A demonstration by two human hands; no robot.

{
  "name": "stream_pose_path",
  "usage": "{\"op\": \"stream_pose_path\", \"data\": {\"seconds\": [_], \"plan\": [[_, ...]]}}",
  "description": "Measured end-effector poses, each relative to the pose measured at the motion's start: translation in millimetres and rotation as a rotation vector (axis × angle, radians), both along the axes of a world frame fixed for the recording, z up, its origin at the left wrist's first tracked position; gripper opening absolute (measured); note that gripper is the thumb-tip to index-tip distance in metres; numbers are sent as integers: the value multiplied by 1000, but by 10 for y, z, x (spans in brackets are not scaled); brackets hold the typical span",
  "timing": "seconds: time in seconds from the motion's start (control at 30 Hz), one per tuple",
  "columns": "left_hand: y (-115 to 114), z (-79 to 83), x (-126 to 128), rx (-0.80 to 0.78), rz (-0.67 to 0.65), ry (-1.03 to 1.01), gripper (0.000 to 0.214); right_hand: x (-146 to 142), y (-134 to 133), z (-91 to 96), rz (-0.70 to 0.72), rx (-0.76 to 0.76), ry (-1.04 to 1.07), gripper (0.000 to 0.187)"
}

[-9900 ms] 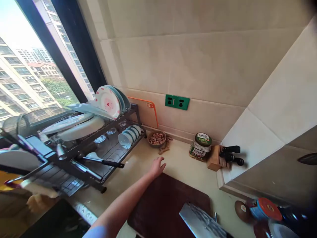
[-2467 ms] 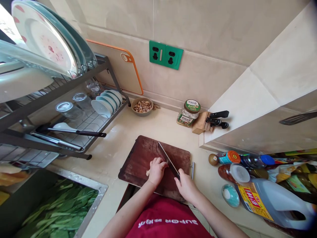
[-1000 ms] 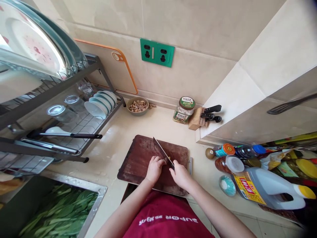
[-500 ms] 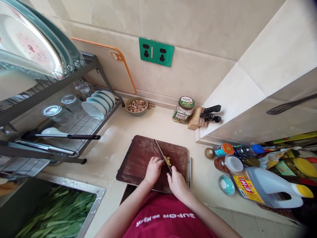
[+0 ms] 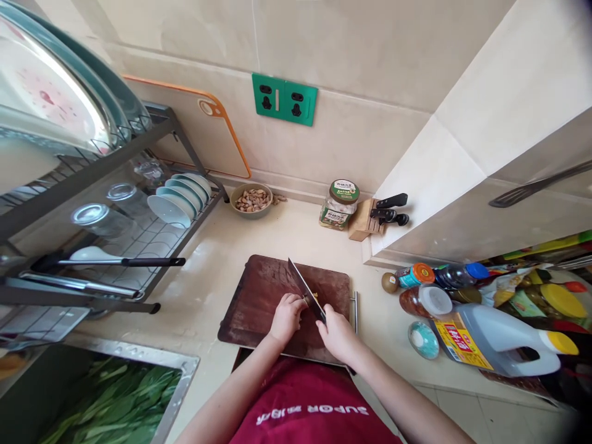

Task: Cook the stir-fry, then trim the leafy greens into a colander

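Note:
My right hand [image 5: 339, 330] is wrapped round the handle of a kitchen knife [image 5: 301, 282], its blade slanting away to the upper left over a dark brown cutting board [image 5: 268, 302]. Curled fingers of my left hand [image 5: 285, 317] press close beside the blade, on a small yellow piece that looks like ginger [image 5: 305, 300]; most of it is hidden by the fingers. Yellow cut bits [image 5: 316, 295] show just past the blade's right side, partly covered by it.
A dish rack [image 5: 173, 246] stands left, above a sink [image 5: 189, 364] with leafy greens. Behind the board are a bowl of garlic cloves [image 5: 251, 214], a lidded jar [image 5: 338, 213] and a knife block [image 5: 363, 225]. Bottles and a large jug [image 5: 504, 339] crowd the right, beside a small teal bowl [image 5: 423, 351].
The knife has shifted slightly right and its blade turned, showing more of its face and covering more yellow bits. My right hand has moved a little right; my left hand stays nearly in place.

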State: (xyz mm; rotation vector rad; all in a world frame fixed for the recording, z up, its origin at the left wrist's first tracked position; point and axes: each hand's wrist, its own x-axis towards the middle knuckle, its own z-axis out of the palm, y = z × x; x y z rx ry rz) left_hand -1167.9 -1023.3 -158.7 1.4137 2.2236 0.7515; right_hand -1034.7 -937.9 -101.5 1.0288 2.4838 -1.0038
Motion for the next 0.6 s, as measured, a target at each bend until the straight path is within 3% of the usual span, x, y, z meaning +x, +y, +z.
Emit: {"op": "stream_pose_path", "data": {"seconds": [0.2, 0.3, 0.4, 0.6], "plan": [[-54, -38, -8, 38, 1, 3, 21, -46, -104, -111, -43, 32, -19, 19], [-167, 0, 4, 62, 99, -15, 22, -115, -99, -150, -25, 28, -6, 17], [-239, 64, 28, 40, 182, -86, 26, -133, -14, -91, -18, 17, 9, 14], [-124, 68, 59, -24, 166, -203, 28, -24, 75, 105, 6, -11, 13, 9]]}}
